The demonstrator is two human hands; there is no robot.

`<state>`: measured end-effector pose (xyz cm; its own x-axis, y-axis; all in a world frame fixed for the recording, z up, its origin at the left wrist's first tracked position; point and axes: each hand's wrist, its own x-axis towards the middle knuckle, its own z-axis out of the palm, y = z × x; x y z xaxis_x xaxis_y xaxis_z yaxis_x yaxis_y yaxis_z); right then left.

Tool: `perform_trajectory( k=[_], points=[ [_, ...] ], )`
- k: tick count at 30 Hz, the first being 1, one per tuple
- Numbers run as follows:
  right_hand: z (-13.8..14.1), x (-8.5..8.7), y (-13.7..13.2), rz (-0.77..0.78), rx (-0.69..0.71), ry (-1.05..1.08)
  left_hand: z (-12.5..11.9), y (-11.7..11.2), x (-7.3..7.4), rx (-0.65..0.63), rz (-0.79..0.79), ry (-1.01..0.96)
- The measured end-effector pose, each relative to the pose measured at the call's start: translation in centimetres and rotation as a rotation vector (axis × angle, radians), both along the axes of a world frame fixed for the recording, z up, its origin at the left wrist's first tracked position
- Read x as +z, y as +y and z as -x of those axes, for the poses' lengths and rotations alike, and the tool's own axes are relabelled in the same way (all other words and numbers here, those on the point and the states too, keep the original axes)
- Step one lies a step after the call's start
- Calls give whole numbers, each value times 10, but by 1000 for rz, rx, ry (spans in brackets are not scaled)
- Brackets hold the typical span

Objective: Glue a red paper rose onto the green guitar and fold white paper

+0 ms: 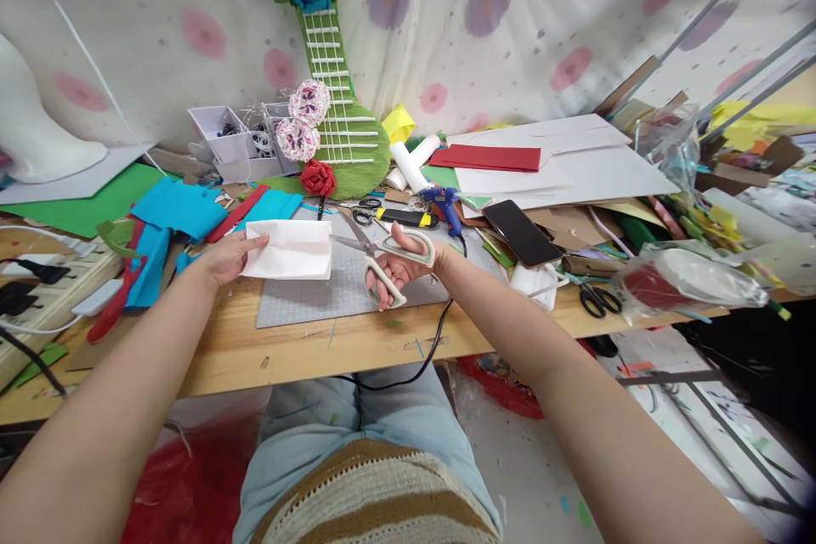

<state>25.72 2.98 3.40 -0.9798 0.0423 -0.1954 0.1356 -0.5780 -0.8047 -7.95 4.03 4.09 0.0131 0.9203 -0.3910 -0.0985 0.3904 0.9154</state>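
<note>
- Closest in, a black cord (440, 331) runs from the blue glue gun (446, 206) over the front of the desk (255, 353) and across my lap (421, 416); if a knee or forearm caught it, I judge the gun could be dragged down among my tools.
- Above the grey cutting mat (286, 306), my left fingers (256, 243) pinch the left end of a folded white sheet (290, 251). Only that end is gripped, so the free side might sag or twist under pressure, and the layers could slide out of line.
- To the right of it, my right fingers (396, 270) are looped through the handles of a pair of scissors (370, 251). The blades gape toward the sheet's right edge; whether they touch it, I can't tell. A crooked angle would likely give a ragged edge, and the points face my left fingers, so a slip would be the danger.
- Beyond, a yellow-and-black knife (408, 218) lies near the gun, with a phone (523, 232) off to the right; a careless elbow could knock either.
- Farthest, the green guitar shape (376, 149) stands by the curtain (523, 93), well apart from my blades.
</note>
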Motion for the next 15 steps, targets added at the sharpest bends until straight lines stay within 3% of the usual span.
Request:
perform_trajectory(
  k=[9,15],
  points=[
    [-4,-4,4,-102,111,3,1,-1,1,-64,-9,16],
    [-19,6,-1,-199,49,-15,5,-3,0,-31,-5,30]
  ],
)
